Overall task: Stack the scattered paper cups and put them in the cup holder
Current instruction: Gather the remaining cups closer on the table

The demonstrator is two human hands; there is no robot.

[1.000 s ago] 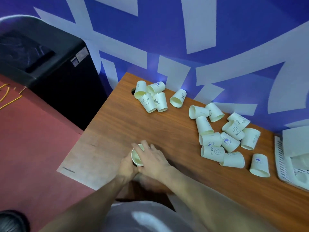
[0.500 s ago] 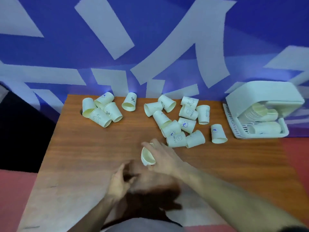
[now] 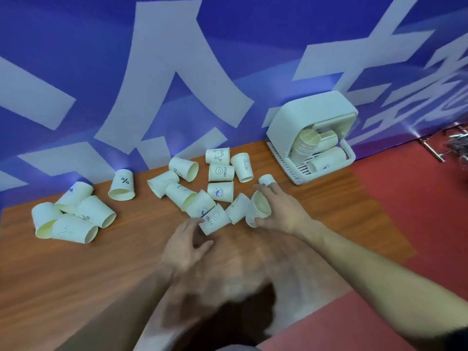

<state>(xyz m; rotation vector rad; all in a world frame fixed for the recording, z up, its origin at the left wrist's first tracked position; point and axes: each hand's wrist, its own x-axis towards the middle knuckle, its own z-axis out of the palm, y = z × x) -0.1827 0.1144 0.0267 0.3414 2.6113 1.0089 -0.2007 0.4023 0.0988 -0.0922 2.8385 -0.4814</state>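
Paper cups (image 3: 182, 191) strewn on their sides across a wooden table (image 3: 76, 269), one cluster at centre frame, a smaller one (image 3: 71, 214) at far left. Right hand (image 3: 281, 211) clamped around a short stack of cups (image 3: 259, 207), just right of centre. Left hand (image 3: 187, 245), fingers apart and empty, reaching for a "HELLO" cup (image 3: 214, 219) and touching or nearly touching it. Gathering step apparently in hand, most cups yet to be nested. Next move likely: grasping that cup and sliding it onto the stack, mouths aligned. White cup holder (image 3: 311, 138), already part-filled, at upper right on the table's end. Blue wall with pale lettering (image 3: 177, 72) behind; red floor (image 3: 417, 224) at right.
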